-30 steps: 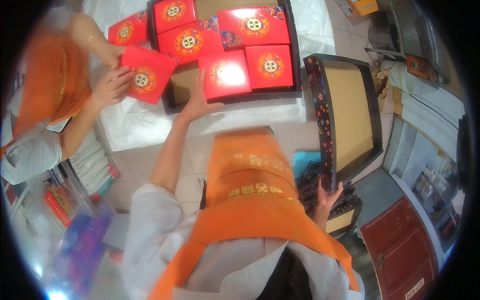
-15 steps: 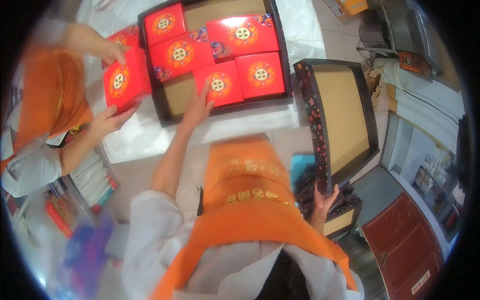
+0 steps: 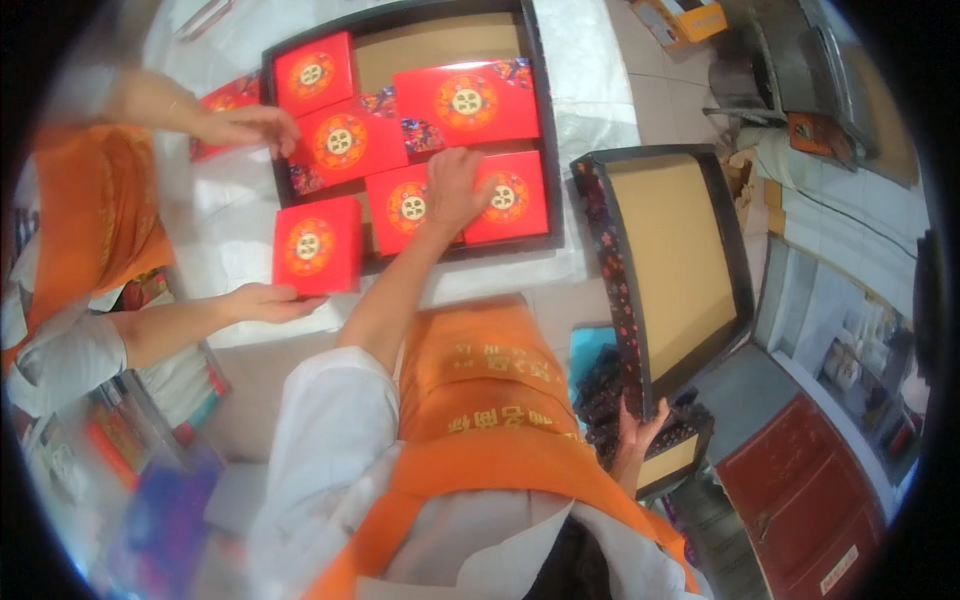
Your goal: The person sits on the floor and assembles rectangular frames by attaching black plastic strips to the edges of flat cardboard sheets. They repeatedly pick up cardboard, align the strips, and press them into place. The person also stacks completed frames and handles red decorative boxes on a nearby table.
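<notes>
Left hand [image 3: 457,188] lies flat, fingers spread and released, palm down across two small red boxes in the near row of a large dark-rimmed tray box [image 3: 553,130]. It covers the seam between the near-middle red box [image 3: 398,208] and the near-right red box [image 3: 512,198]; it presses rather than grips.

Right hand [image 3: 635,432] is low at the person's right side, fingers curled around the near corner of a dark floral-edged lid [image 3: 670,265] with a tan inside. The lid is held tilted, off the surface, well to the right of the tray box. Under that hand, a stack of more dark floral lids [image 3: 690,435], partly hidden.

Inside the tray box: a wide red box [image 3: 467,100] in the far row, a small red box [image 3: 313,73] at far left, another red box [image 3: 342,142] lying askew below it. Tan floor of the tray shows between them at the far side.

A co-worker in an orange vest stands at the left. One of their hands [image 3: 250,125] rests at the tray's left rim; the other [image 3: 268,300] holds a loose red box [image 3: 316,245] at the tray's near-left corner, overlapping the rim.

All sits on a surface [image 3: 590,60] covered in white plastic sheet.
</notes>
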The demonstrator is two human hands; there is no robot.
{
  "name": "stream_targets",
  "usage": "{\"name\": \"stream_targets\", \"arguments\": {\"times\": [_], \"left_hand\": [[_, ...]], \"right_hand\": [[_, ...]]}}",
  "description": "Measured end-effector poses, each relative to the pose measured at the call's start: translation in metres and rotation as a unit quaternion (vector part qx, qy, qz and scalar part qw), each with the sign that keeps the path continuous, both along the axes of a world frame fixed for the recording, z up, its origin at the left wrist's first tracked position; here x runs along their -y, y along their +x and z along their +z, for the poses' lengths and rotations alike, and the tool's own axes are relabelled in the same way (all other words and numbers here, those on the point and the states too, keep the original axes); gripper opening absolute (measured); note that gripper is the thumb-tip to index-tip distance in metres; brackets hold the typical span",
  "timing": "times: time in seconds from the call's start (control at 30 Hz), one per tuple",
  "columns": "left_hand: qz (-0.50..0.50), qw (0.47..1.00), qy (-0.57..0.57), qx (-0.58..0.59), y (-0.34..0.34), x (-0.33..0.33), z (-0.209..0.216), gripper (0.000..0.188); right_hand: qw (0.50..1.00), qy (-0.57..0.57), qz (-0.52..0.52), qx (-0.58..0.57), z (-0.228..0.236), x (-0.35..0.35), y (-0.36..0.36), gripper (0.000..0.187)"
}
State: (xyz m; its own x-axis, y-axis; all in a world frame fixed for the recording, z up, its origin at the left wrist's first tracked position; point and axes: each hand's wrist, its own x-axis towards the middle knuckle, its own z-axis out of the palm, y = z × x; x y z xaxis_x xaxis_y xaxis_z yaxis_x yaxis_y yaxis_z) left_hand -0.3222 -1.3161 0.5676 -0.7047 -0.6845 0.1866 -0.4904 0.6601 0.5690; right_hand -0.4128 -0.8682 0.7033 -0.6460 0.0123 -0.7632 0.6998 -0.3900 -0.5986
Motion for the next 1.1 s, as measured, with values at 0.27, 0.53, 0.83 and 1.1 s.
{"name": "stream_targets", "arguments": {"times": [0.27, 0.53, 0.83, 1.1], "left_hand": [[0.034, 0.998, 0.035, 0.032, 0.052, -0.025, 0.028, 0.048], [0.021, 0.979, -0.056, 0.197, 0.112, -0.052, 0.057, 0.042], [0.049, 0.925, -0.134, 0.352, 0.141, -0.023, 0.044, 0.041], [0.076, 0.920, -0.163, 0.349, 0.131, -0.027, 0.025, 0.047]], "right_hand": [[0.998, -0.042, -0.013, 0.038, -0.013, -0.011, 0.002, 0.054], [0.999, -0.035, -0.012, 0.016, -0.010, -0.002, -0.003, 0.053], [0.999, -0.038, 0.013, 0.013, -0.017, -0.010, -0.010, 0.052], [0.998, -0.054, 0.009, 0.026, -0.025, -0.022, -0.013, 0.051]]}}
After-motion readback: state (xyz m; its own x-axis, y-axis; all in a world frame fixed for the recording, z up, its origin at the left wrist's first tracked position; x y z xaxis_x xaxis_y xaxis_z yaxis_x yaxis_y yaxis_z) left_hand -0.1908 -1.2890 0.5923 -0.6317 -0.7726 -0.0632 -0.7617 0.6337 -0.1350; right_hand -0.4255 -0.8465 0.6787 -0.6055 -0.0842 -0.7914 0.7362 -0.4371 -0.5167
